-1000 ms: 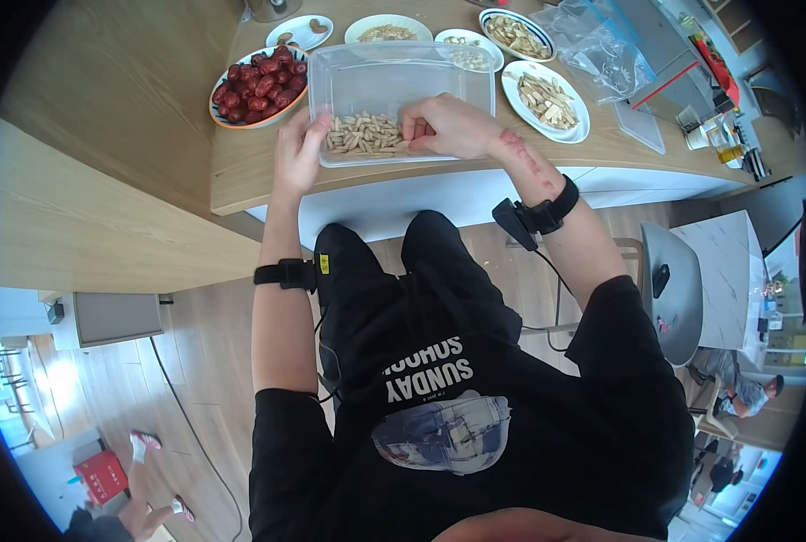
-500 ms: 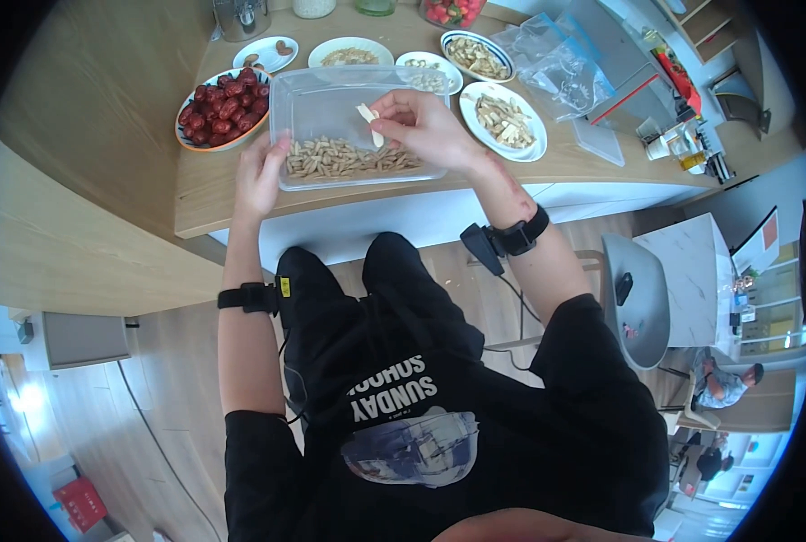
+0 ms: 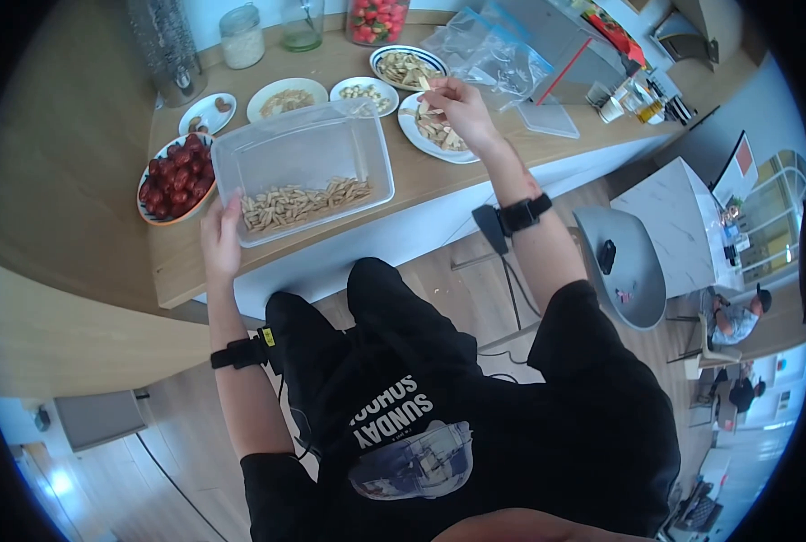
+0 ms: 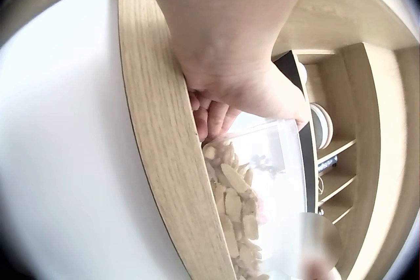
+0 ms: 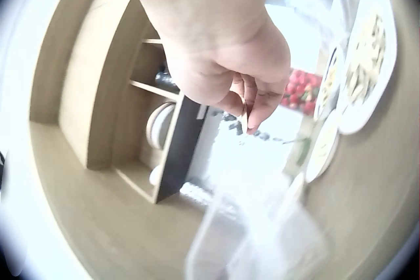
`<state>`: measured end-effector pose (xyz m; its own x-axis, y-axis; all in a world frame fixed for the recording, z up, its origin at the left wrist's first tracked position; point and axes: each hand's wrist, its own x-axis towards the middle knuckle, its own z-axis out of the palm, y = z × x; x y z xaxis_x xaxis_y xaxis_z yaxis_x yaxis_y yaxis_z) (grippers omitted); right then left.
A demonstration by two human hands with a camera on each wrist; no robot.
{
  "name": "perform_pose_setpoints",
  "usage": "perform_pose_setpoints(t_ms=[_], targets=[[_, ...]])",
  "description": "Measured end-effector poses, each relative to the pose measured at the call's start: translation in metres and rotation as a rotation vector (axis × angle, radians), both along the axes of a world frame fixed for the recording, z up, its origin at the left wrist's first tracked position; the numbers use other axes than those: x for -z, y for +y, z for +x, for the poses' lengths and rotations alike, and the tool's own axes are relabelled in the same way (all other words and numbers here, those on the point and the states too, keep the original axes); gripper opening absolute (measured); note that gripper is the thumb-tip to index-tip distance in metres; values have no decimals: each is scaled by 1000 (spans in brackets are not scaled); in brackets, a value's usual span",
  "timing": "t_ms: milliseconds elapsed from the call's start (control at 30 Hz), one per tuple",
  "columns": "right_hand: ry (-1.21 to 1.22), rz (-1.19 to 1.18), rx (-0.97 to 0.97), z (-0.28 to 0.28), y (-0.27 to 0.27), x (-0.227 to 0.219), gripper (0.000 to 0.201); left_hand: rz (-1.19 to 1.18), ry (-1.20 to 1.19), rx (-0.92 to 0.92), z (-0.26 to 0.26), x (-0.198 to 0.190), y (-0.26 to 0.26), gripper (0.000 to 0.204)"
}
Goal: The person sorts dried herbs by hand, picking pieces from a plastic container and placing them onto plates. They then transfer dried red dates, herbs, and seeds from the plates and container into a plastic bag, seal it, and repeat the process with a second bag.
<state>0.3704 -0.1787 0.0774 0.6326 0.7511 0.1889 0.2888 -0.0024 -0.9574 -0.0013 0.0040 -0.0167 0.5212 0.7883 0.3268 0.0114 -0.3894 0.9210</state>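
Note:
A clear plastic container (image 3: 303, 149) stands near the counter's front edge, with pale dried strips (image 3: 285, 206) heaped along its near side. My left hand (image 3: 222, 237) grips its left end, thumb at the rim; in the left wrist view, the other fingers of the left hand (image 4: 243, 89) are low against the outside wall. Away from the container, my right hand (image 3: 464, 110) is raised over a white plate (image 3: 409, 135) of pale slices. Between its thumb and fingertips it pinches a thin pale slice (image 5: 245, 119).
A bowl of red dates (image 3: 179, 181) is left of the container. Behind it are small plates, one with grains (image 3: 285, 98), and a blue-rimmed bowl (image 3: 409, 68) of slices. Glass jars (image 3: 242, 38) line the back. Plastic bags (image 3: 489, 59) and a lid (image 3: 549, 120) lie to the right.
My right hand has risen out of the container with a pale slice and moved right, over the plate of slices. The left hand stays on the container. The head view has shifted and turned.

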Motion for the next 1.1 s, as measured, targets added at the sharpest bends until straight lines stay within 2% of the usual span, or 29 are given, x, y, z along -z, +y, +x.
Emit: perform_pose_setpoints(t_ms=[33,67,133,167,233,267,333,367,433,600,700,900,1100], targets=[[-137,-149,107,15,-4,10,27,4,-6,-18,0,3,1,46],[-133,-145,113,21,-11,20,27,9,-2,-12,0,5,2,46],[-890,-277,440,19,-17,28,22,11,3,13,-1,4,4,46],[-891,-270,436,17,-15,34,22,15,2,7,-1,3,6,46],[-717,76,390,-9,-13,41,19,50,-25,11,0,2,3,46],[-711,78,392,-28,-13,48,19,52,-19,12,1,2,2,46],[-497,57,124,-66,-8,60,18,37,-59,-10,2,3,2,47],[-484,67,129,-74,-4,69,18,48,-46,-8,2,3,3,47],[-631,-99,38,-88,2,87,19,-21,18,-33,-2,2,3,49],[-639,-213,129,-90,7,90,29,-16,17,-82,-3,2,-2,55],[-654,-293,83,-90,2,84,28,19,1,-69,-2,4,4,56],[-633,-314,89,-94,-2,78,24,-29,-77,-5,-2,10,8,50],[-638,-268,94,-90,0,83,26,-13,-25,15,-2,14,14,50]])
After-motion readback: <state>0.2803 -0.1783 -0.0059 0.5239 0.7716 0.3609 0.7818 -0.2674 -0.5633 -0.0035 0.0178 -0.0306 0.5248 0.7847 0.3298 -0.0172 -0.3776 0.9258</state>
